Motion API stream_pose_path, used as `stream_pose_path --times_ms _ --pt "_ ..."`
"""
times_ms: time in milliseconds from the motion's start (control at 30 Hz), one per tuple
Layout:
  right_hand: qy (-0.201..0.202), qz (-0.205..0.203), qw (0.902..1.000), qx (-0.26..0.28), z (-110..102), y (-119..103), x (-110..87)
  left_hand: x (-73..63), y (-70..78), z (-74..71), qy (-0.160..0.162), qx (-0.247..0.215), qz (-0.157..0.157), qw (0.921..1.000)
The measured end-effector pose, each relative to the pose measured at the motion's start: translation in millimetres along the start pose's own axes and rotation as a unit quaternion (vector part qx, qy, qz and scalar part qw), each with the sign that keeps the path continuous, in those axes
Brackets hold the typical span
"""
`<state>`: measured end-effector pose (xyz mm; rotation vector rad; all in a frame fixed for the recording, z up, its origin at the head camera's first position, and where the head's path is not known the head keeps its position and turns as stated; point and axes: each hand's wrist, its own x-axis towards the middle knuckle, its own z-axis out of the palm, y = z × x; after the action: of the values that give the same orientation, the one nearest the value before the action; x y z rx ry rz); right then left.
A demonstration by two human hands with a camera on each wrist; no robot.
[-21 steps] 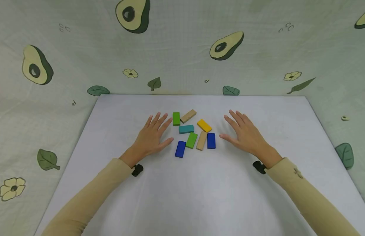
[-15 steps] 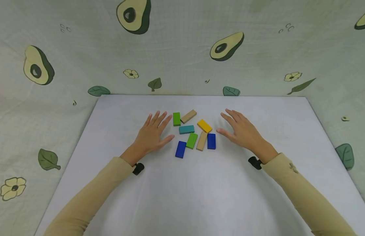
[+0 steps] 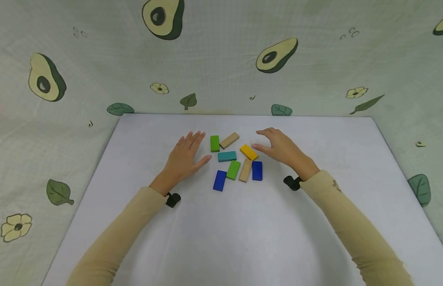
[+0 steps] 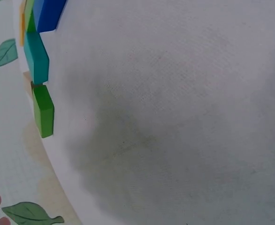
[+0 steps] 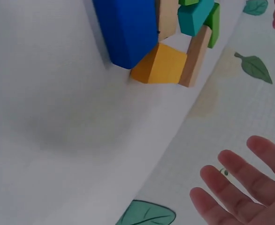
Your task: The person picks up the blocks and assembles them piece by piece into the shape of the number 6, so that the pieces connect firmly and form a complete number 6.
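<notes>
Several flat rectangular blocks lie loosely grouped on the white table. In the head view, an upper green block (image 3: 214,143) and a plain wooden block (image 3: 229,140) are at the back, above a teal block (image 3: 226,156). Closer to me lie a left blue block (image 3: 219,180), a lower green block (image 3: 233,170), a second wooden block (image 3: 245,171) and a right blue block (image 3: 257,171). My right hand (image 3: 286,147), holding nothing, has its thumb tip close by the yellow block (image 3: 248,151). Left of the group, my left hand (image 3: 181,159) spreads its thumb from straight fingers.
The white tabletop (image 3: 221,238) reaches back to a hanging cloth (image 3: 214,55) printed with avocados and leaves. Small black wrist cameras sit under both cuffs, the left camera (image 3: 173,200) and the right camera (image 3: 292,183).
My right hand has moved left and slightly back, up to the yellow block, its fingers bending more. The left hand has shifted slightly farther back. The blocks stay where they were.
</notes>
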<state>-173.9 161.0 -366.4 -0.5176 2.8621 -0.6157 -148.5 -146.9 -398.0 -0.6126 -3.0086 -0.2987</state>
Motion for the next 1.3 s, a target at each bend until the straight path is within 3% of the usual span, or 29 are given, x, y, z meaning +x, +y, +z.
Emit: stream_pose_path --times_ms 233,433,567,800,1000,1133,1300 --pt "-0.034 0.012 0.9966 0.074 5 -2 24.4 7.6 -2.4 4.6 0.045 -0.046 -0.002 0.9979" --pt "-0.056 0.019 0.9901 0.127 11 -4 45.7 16.1 -3.7 8.9 0.023 -0.123 -0.052 0.9907" --pt "-0.064 0.041 0.9811 0.178 16 -5 56.8 24.5 -3.9 12.4 0.002 -0.184 -0.091 0.9788" --pt "-0.066 0.056 0.9709 0.223 27 -3 76.2 38.4 -5.6 18.8 -0.015 -0.283 -0.159 0.9459" --pt "-0.066 0.075 0.9624 0.253 36 -3 86.3 50.8 -8.0 26.9 -0.021 -0.341 -0.191 0.9203" --pt "-0.070 0.081 0.9606 0.257 43 -3 92.8 59.3 -5.5 31.4 -0.039 -0.347 -0.208 0.9135" --pt "-0.075 0.076 0.9620 0.251 50 -5 99.7 68.1 2.3 34.7 -0.067 -0.319 -0.238 0.9148"
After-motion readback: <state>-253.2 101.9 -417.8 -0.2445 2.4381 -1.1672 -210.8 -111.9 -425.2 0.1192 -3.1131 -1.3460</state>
